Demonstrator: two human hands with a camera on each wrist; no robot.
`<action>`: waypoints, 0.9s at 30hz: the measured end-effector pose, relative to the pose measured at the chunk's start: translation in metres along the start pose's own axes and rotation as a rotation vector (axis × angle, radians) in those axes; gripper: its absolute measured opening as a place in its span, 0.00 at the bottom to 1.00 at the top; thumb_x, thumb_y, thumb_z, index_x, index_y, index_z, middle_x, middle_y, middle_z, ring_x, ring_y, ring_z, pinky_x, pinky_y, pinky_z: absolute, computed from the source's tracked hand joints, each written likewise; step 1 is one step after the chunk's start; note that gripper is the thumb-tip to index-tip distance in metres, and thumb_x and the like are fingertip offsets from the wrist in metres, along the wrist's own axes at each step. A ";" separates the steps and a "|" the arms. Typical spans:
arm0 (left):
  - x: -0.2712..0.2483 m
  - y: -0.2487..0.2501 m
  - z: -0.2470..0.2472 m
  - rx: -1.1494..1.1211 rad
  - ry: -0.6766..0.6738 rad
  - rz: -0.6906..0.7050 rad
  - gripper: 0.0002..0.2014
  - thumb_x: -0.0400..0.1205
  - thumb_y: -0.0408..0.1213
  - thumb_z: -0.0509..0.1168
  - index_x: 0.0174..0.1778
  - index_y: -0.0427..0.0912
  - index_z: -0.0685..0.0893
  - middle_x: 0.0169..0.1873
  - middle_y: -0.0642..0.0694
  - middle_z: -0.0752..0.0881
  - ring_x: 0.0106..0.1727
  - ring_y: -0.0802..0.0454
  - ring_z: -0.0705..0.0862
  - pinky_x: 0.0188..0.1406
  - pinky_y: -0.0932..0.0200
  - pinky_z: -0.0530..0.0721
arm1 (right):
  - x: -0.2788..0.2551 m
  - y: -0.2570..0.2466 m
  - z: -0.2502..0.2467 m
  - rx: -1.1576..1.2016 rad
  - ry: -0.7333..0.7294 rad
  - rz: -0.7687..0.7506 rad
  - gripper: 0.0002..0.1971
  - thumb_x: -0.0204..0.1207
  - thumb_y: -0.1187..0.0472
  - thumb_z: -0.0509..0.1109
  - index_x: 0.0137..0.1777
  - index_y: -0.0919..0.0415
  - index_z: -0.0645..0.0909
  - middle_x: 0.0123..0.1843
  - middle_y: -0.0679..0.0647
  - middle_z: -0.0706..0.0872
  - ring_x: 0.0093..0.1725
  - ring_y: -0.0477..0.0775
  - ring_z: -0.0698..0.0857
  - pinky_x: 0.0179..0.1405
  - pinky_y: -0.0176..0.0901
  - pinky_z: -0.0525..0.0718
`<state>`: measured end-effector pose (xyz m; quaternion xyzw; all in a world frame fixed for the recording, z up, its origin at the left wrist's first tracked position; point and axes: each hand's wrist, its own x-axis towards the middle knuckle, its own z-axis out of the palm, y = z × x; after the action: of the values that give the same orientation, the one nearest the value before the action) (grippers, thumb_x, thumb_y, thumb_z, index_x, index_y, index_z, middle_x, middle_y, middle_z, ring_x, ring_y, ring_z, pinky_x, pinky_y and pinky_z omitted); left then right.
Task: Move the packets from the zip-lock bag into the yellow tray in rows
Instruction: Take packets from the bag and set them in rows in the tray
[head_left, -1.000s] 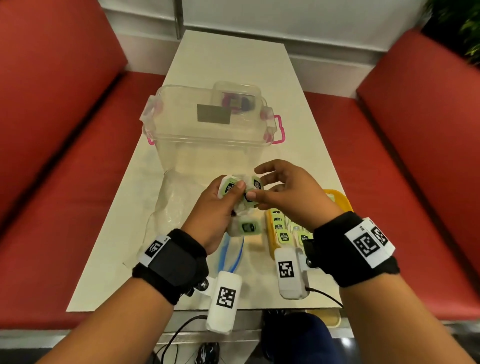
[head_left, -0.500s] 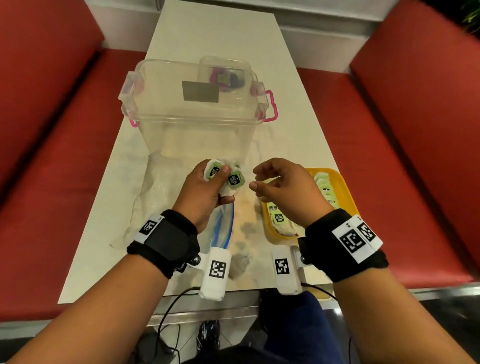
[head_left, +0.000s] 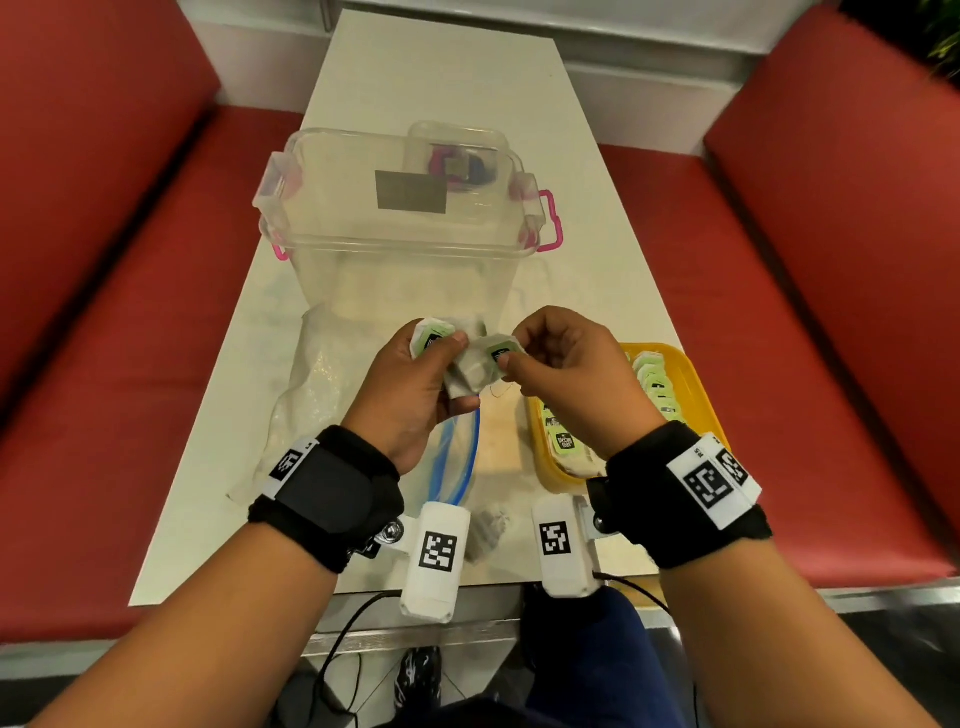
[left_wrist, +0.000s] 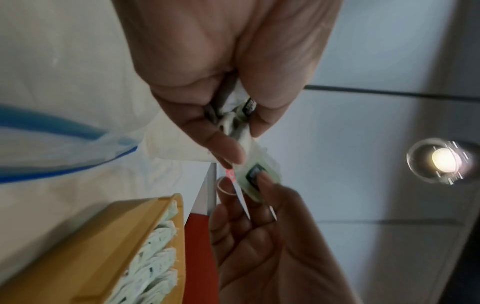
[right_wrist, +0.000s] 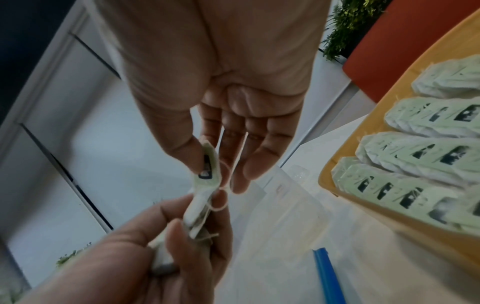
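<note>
My left hand (head_left: 415, 384) grips a small bunch of pale green packets (head_left: 431, 338) above the table. One packet (head_left: 500, 354) sticks out of the bunch to the right, and my right hand (head_left: 558, 374) pinches it between thumb and forefinger; the same packet (left_wrist: 255, 174) (right_wrist: 207, 170) shows in both wrist views. A thin string loops off it. The clear zip-lock bag (head_left: 322, 384) with a blue seal lies flat under my left hand. To the right, the yellow tray (head_left: 685, 374) holds rows of overlapping packets (right_wrist: 426, 156).
A clear plastic storage box (head_left: 400, 249) with pink latches stands on the white table (head_left: 436, 78) just beyond my hands. Red bench seats (head_left: 104, 312) run along both sides. The tray sits near the table's right edge.
My right hand has closed in from beside the bunch and taken hold of one packet. The left hand keeps its grip on the bunch.
</note>
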<state>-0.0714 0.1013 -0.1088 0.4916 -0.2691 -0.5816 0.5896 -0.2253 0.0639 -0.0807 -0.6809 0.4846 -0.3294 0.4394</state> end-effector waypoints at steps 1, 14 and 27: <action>-0.001 0.001 -0.002 -0.004 0.010 -0.004 0.04 0.86 0.37 0.63 0.49 0.49 0.82 0.43 0.47 0.88 0.39 0.54 0.87 0.28 0.63 0.83 | 0.000 -0.002 -0.002 0.027 -0.015 0.001 0.05 0.74 0.66 0.73 0.44 0.67 0.79 0.40 0.68 0.87 0.39 0.69 0.85 0.38 0.54 0.85; -0.012 0.012 -0.006 0.280 -0.125 0.090 0.18 0.81 0.21 0.54 0.46 0.47 0.85 0.39 0.55 0.86 0.27 0.59 0.76 0.24 0.63 0.79 | -0.001 -0.014 -0.033 0.048 -0.048 -0.057 0.11 0.75 0.66 0.75 0.55 0.57 0.83 0.37 0.65 0.83 0.31 0.51 0.82 0.30 0.38 0.81; -0.006 0.002 0.028 0.375 -0.188 0.234 0.06 0.82 0.36 0.68 0.44 0.36 0.84 0.25 0.56 0.83 0.22 0.63 0.76 0.20 0.68 0.72 | -0.010 -0.006 -0.055 -0.170 -0.109 0.019 0.11 0.69 0.54 0.80 0.46 0.59 0.87 0.38 0.57 0.91 0.34 0.58 0.85 0.33 0.40 0.83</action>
<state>-0.0968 0.0987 -0.0953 0.5017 -0.4812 -0.4924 0.5237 -0.2743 0.0594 -0.0541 -0.7278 0.4928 -0.2453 0.4089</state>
